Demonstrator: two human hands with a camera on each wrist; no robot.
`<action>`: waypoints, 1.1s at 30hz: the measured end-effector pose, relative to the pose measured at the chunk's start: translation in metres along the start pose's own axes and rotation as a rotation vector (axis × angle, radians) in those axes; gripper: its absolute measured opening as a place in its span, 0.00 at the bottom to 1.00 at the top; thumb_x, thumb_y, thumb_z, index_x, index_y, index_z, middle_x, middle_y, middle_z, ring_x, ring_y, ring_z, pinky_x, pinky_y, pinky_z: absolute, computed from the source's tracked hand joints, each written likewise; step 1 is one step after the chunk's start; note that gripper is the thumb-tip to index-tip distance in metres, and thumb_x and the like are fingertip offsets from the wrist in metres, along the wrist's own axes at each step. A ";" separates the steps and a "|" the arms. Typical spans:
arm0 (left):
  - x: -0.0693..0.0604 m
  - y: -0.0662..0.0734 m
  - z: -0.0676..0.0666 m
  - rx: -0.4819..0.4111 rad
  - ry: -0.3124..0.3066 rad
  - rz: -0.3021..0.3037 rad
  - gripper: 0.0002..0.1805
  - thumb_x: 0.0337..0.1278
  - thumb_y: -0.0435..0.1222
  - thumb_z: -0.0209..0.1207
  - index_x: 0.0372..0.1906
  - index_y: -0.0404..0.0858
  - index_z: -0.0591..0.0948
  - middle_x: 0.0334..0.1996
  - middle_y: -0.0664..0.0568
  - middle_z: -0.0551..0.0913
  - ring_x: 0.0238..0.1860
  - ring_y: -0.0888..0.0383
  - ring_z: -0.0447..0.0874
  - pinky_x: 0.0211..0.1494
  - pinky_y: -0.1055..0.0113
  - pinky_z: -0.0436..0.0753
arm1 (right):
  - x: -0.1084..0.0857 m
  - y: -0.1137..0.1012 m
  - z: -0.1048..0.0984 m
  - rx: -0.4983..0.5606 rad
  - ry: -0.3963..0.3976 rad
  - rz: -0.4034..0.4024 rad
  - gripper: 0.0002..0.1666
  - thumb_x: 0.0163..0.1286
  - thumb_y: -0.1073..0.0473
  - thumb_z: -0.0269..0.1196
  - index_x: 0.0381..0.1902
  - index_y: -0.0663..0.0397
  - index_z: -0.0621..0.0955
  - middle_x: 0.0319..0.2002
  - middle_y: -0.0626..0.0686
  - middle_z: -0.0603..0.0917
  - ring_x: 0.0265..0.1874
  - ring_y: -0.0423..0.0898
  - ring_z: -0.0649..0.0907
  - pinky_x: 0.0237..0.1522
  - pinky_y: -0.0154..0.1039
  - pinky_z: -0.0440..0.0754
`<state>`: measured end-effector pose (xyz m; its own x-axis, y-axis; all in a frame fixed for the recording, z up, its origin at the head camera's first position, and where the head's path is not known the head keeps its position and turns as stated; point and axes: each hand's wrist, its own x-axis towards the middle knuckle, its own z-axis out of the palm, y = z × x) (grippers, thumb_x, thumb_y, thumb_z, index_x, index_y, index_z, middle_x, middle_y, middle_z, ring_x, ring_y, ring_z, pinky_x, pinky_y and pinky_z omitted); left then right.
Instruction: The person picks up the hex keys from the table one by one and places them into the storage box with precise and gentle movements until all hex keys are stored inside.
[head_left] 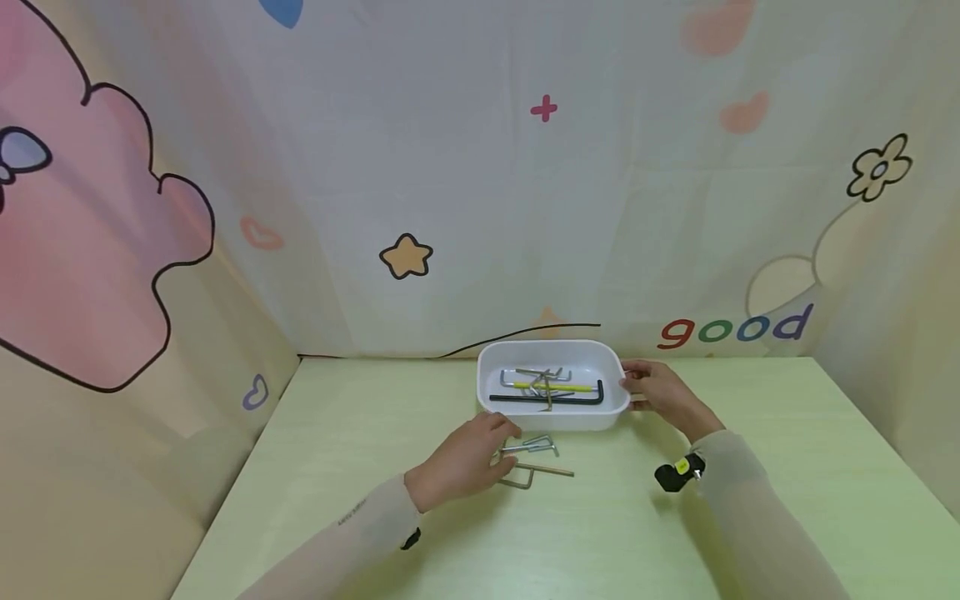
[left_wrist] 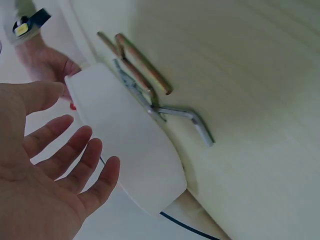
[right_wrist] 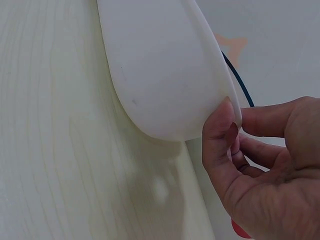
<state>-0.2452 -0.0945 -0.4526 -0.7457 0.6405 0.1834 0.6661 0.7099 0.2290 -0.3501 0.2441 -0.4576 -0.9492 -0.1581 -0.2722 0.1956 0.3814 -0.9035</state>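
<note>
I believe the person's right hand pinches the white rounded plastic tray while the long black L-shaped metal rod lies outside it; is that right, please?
Not quite: the black rod lies inside the white tray, as the head view shows; the right hand does pinch the tray.

pale green tabletop [head_left: 360, 417] before a whitish cloth backdrop [head_left: 465, 167] with star [head_left: 407, 257], flower [head_left: 880, 170] and multicoloured "good" lettering [head_left: 715, 331]

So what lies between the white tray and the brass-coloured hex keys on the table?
Silver hex keys, as the head view shows, with the left hand beside them.
</note>
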 end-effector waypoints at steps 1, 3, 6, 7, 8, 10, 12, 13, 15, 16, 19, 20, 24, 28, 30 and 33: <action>-0.001 -0.001 0.003 0.028 -0.018 0.010 0.19 0.64 0.43 0.61 0.56 0.42 0.78 0.53 0.54 0.80 0.53 0.58 0.77 0.54 0.67 0.82 | 0.000 0.000 0.000 -0.001 0.001 -0.001 0.30 0.75 0.63 0.52 0.72 0.64 0.62 0.59 0.62 0.70 0.49 0.51 0.77 0.46 0.37 0.86; -0.002 -0.001 0.009 0.093 -0.051 0.031 0.18 0.63 0.44 0.61 0.56 0.44 0.78 0.53 0.55 0.80 0.54 0.57 0.77 0.55 0.66 0.81 | 0.000 0.001 -0.001 -0.005 0.002 -0.003 0.30 0.75 0.63 0.53 0.72 0.64 0.62 0.59 0.62 0.70 0.49 0.51 0.77 0.46 0.37 0.86; -0.006 0.000 0.017 0.168 -0.094 0.062 0.17 0.63 0.45 0.61 0.55 0.47 0.79 0.52 0.56 0.81 0.56 0.57 0.77 0.53 0.66 0.81 | 0.000 0.001 -0.001 -0.015 0.000 -0.007 0.29 0.75 0.63 0.53 0.71 0.65 0.63 0.60 0.63 0.70 0.49 0.51 0.77 0.47 0.39 0.86; -0.007 0.000 0.019 0.186 -0.103 0.069 0.17 0.63 0.45 0.61 0.55 0.47 0.79 0.52 0.57 0.81 0.56 0.58 0.76 0.53 0.66 0.81 | 0.000 0.001 -0.001 -0.017 -0.003 -0.008 0.29 0.75 0.64 0.53 0.71 0.65 0.63 0.61 0.63 0.70 0.49 0.51 0.77 0.47 0.39 0.86; -0.008 0.001 0.021 0.200 -0.109 0.075 0.17 0.63 0.45 0.62 0.55 0.48 0.79 0.52 0.57 0.81 0.56 0.58 0.76 0.52 0.65 0.81 | 0.000 0.001 -0.001 -0.016 -0.005 -0.007 0.29 0.75 0.64 0.53 0.71 0.65 0.63 0.61 0.63 0.70 0.49 0.51 0.77 0.48 0.40 0.86; -0.008 0.001 0.024 0.216 -0.119 0.083 0.17 0.62 0.44 0.62 0.55 0.49 0.79 0.51 0.57 0.80 0.55 0.58 0.76 0.52 0.66 0.81 | 0.000 0.000 -0.001 -0.015 -0.004 -0.005 0.29 0.75 0.64 0.53 0.71 0.65 0.63 0.60 0.63 0.70 0.49 0.51 0.77 0.49 0.41 0.86; -0.008 0.001 0.026 0.227 -0.129 0.086 0.17 0.62 0.44 0.62 0.55 0.49 0.79 0.50 0.57 0.80 0.54 0.59 0.76 0.51 0.67 0.81 | 0.000 0.000 -0.001 -0.015 -0.003 -0.005 0.30 0.75 0.64 0.53 0.72 0.64 0.63 0.58 0.61 0.70 0.50 0.51 0.76 0.49 0.41 0.86; -0.008 0.001 0.026 0.229 -0.133 0.089 0.17 0.61 0.44 0.62 0.55 0.49 0.79 0.50 0.57 0.80 0.52 0.59 0.76 0.50 0.67 0.81 | -0.001 0.000 -0.001 -0.017 -0.003 -0.006 0.30 0.75 0.64 0.53 0.72 0.64 0.62 0.58 0.61 0.70 0.49 0.51 0.76 0.49 0.41 0.86; -0.007 0.001 0.027 0.237 -0.151 0.093 0.17 0.62 0.43 0.62 0.55 0.48 0.79 0.49 0.58 0.80 0.51 0.60 0.75 0.48 0.69 0.80 | -0.001 -0.001 -0.001 -0.015 0.000 -0.007 0.30 0.75 0.63 0.53 0.72 0.64 0.62 0.56 0.60 0.71 0.49 0.51 0.77 0.48 0.40 0.86; -0.007 0.001 0.028 0.243 -0.159 0.096 0.17 0.62 0.43 0.62 0.55 0.48 0.79 0.49 0.58 0.80 0.50 0.61 0.75 0.47 0.70 0.80 | 0.000 0.000 -0.001 -0.010 0.000 -0.006 0.30 0.75 0.64 0.53 0.72 0.64 0.63 0.55 0.59 0.71 0.49 0.50 0.77 0.48 0.40 0.86; -0.007 0.001 0.032 0.258 -0.179 0.108 0.15 0.63 0.43 0.61 0.54 0.49 0.80 0.48 0.59 0.79 0.49 0.61 0.74 0.45 0.71 0.79 | 0.000 0.000 -0.001 -0.007 -0.008 -0.008 0.30 0.75 0.64 0.53 0.72 0.64 0.62 0.54 0.58 0.71 0.47 0.49 0.77 0.46 0.39 0.86; -0.007 0.001 0.034 0.264 -0.178 0.114 0.14 0.64 0.43 0.61 0.53 0.48 0.80 0.48 0.59 0.79 0.49 0.61 0.74 0.45 0.71 0.79 | 0.000 0.001 -0.001 -0.005 -0.010 -0.008 0.30 0.75 0.64 0.53 0.72 0.64 0.62 0.54 0.58 0.71 0.47 0.49 0.77 0.46 0.38 0.86; -0.007 0.002 0.037 0.287 -0.151 0.135 0.10 0.65 0.43 0.60 0.49 0.49 0.81 0.45 0.59 0.79 0.47 0.61 0.74 0.44 0.71 0.78 | 0.000 0.001 -0.001 -0.008 -0.009 -0.013 0.30 0.75 0.64 0.52 0.72 0.64 0.62 0.53 0.58 0.71 0.47 0.49 0.77 0.46 0.39 0.86; -0.008 0.002 0.039 0.315 -0.119 0.144 0.06 0.66 0.43 0.59 0.45 0.50 0.80 0.43 0.60 0.78 0.45 0.61 0.73 0.44 0.71 0.77 | 0.000 0.000 -0.002 -0.011 -0.002 -0.011 0.30 0.75 0.63 0.53 0.72 0.64 0.62 0.53 0.58 0.70 0.47 0.50 0.77 0.47 0.39 0.86; -0.008 0.002 0.040 0.335 -0.116 0.149 0.06 0.67 0.43 0.58 0.45 0.49 0.79 0.42 0.60 0.78 0.45 0.61 0.73 0.44 0.71 0.77 | 0.000 0.000 -0.001 -0.010 -0.004 -0.010 0.30 0.75 0.64 0.52 0.73 0.64 0.62 0.52 0.58 0.70 0.47 0.50 0.77 0.47 0.39 0.86; -0.008 0.002 0.041 0.369 -0.126 0.162 0.07 0.69 0.44 0.56 0.47 0.49 0.78 0.44 0.59 0.78 0.48 0.60 0.73 0.45 0.70 0.78 | -0.002 -0.001 -0.001 -0.012 -0.010 -0.011 0.31 0.75 0.64 0.52 0.73 0.64 0.61 0.53 0.58 0.70 0.47 0.50 0.77 0.47 0.38 0.86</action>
<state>-0.2368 -0.0863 -0.4925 -0.6380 0.7673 0.0650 0.7531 0.6394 -0.1550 -0.3488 0.2445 -0.4555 -0.9487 -0.1717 -0.2653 0.1817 0.3905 -0.9025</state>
